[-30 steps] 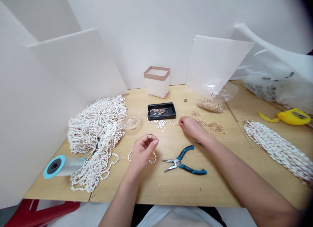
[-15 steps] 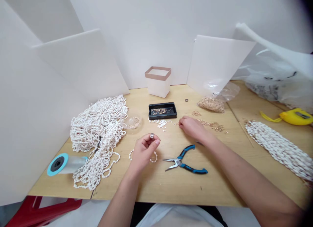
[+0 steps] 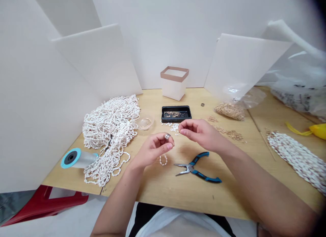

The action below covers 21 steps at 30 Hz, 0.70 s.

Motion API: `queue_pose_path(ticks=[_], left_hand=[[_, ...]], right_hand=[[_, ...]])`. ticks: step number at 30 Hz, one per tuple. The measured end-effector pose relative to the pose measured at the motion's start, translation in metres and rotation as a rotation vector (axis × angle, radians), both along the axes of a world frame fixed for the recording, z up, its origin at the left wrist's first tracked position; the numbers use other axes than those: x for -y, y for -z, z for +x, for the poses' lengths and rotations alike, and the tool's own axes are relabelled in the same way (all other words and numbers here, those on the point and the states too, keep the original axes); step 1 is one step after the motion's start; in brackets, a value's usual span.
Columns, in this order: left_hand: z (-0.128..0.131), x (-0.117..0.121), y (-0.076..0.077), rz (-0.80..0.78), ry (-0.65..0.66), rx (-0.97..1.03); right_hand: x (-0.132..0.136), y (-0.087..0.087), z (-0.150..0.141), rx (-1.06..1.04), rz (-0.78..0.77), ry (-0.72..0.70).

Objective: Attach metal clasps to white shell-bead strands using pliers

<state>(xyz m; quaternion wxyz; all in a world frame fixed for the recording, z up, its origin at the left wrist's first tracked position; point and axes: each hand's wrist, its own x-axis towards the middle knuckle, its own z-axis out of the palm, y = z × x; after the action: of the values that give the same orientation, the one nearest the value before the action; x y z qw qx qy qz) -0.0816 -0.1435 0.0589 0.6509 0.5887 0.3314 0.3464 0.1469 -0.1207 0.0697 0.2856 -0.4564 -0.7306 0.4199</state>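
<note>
White, looped beaded strand shows near the left hand, fingers together, best held steady; whether fingers on the right hand meet, I cannot tell.

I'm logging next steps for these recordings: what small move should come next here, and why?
Probably ease the right hand across to the left hand. They face each other, close but apart, and a beaded strand shows just below the left hand. The pliers lie open on the table, touched by neither. Whether the right hand holds anything is too small to tell.
</note>
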Motion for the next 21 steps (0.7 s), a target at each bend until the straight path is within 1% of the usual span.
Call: queue_pose_path(ticks=[2,4,6,10,13,17,21], left_hand=[[-0.001,-0.001,-0.006,0.002,0.049,0.025],[-0.002,0.0,-0.01,-0.009,0.071,0.027],[-0.002,0.001,-0.013,-0.018,0.073,0.023],[-0.003,0.005,-0.015,-0.043,0.081,0.016],[-0.004,0.006,-0.015,-0.063,0.099,0.021],[-0.006,0.006,-0.015,-0.048,0.12,0.051],[-0.007,0.006,-0.017,-0.039,0.126,0.04]], right_hand=[[0.008,-0.017,-0.009,-0.147,-0.019,-0.029],[0.014,-0.029,-0.016,-0.161,0.014,-0.042],[0.017,-0.035,-0.02,-0.121,0.084,-0.042],[0.021,-0.039,-0.025,-0.006,0.268,-0.053],[0.023,-0.041,-0.026,0.035,0.377,-0.08],[0.024,-0.045,-0.028,0.067,0.451,-0.105],[0.025,-0.048,-0.028,0.111,0.511,-0.121]])
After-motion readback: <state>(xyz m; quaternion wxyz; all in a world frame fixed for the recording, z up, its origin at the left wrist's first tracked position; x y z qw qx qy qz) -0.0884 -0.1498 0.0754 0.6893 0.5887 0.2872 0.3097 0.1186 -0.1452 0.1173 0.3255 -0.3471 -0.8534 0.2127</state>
